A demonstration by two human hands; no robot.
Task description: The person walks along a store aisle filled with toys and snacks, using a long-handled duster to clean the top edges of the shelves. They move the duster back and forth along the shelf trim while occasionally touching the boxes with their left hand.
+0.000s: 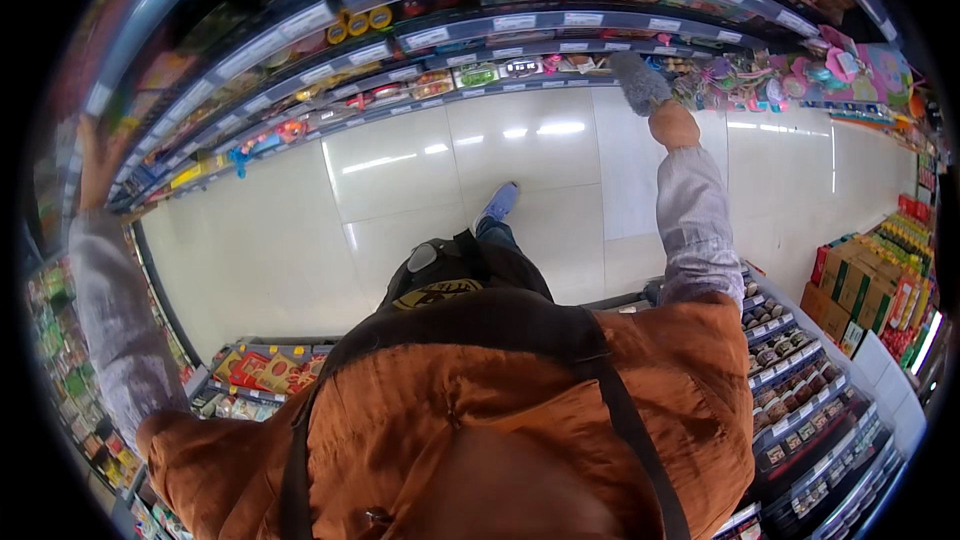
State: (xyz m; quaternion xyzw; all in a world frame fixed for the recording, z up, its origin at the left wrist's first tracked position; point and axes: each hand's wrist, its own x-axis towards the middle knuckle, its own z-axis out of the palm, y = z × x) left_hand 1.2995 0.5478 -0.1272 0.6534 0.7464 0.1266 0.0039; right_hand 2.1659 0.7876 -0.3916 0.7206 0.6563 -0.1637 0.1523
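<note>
My right hand [674, 125] is closed round the lower end of a grey fluffy duster [640, 82]. The duster's head points up and to the left, in front of the lower shelf edge, beside hanging packs of small colourful goods [739, 79]. At the far left, my left hand [98, 157] reaches up to the end of the shelving, by a shelf edge with price labels [101, 99]. Blur and the dark rim leave its fingers unclear. A black apron with a round yellow print [439, 292] hangs at my front.
Curved tiers of shelving with price rails [517, 22] stand ahead. Pale floor tiles [532, 165] lie below, with my blue shoe [499, 204] on them. Behind me are shelves of packets [259, 373] and jars [787, 397]; cardboard boxes [855, 281] are stacked at right.
</note>
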